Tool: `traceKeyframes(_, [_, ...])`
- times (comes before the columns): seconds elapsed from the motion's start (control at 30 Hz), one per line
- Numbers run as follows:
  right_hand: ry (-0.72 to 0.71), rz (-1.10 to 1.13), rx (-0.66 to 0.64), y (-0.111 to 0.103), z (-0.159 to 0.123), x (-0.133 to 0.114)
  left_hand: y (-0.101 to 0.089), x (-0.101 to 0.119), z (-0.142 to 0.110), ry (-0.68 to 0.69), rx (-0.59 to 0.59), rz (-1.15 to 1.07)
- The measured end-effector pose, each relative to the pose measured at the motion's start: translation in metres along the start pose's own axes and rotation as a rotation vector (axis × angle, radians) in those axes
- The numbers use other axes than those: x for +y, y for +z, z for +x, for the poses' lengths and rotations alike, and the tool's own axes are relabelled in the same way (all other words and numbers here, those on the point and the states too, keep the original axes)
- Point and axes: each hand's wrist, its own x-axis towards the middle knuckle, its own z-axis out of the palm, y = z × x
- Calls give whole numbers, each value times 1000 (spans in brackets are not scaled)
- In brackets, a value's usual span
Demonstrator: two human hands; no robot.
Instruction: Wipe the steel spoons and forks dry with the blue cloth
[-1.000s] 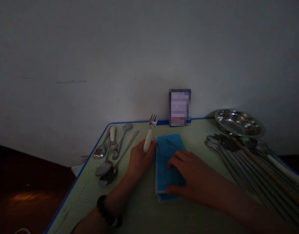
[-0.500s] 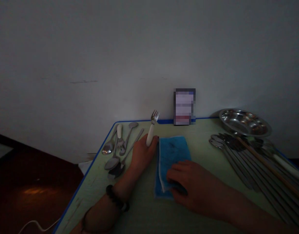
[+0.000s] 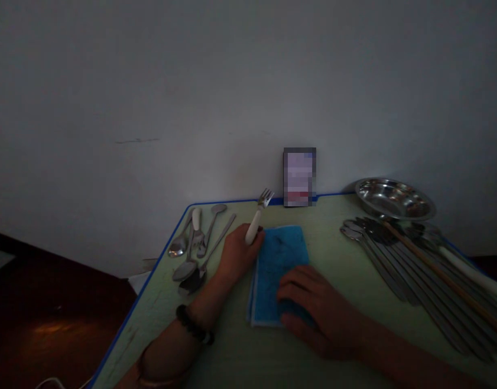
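Observation:
My left hand (image 3: 240,251) is closed around the white handle of a fork (image 3: 254,226), whose metal tines point up and away. Beside it on the table lies a folded blue cloth (image 3: 283,246) with dark marks. My right hand (image 3: 319,310) is on the cloth's lower right part, fingers curled over it and thumb near its bottom edge, with blue fabric between them. Left of my left hand lie several metal spoons (image 3: 186,270) and another white-handled fork (image 3: 197,224).
At the back right sits a shiny steel bowl (image 3: 394,200). Many long-handled utensils (image 3: 398,265) lie in a spread along the right side. A blurred phone-like screen (image 3: 299,178) leans on the wall. The pale green table (image 3: 151,324) has a blue edge.
The cloth's top layer has come down and lies flatter over the lower one. The fork in my left hand leans more to the right. The whole view has shifted slightly.

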Motion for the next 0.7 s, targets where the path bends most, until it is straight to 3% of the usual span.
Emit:
traceKeyframes(0.1, [99,-15,237,1,-5,5,1,0,0,24,-25,-13])
traceKeyframes(0.17, [179,-27,311,4,-6,7,0,1,-1,38,-32,-25])
traceKeyframes(0.37, [276,28,344,9,-4,9,-3,8,-3,125,61,-156])
traceKeyframes(0.47, [314,94,334,8,-1,11,-4,5,1,104,118,-124])
traceKeyframes(0.6, [319,66,322,7,0,13,-3,-3,8,60,81,-27])
traceKeyframes(0.7, [395,-89,368,9,-1,17,-1,-4,8,54,49,24])
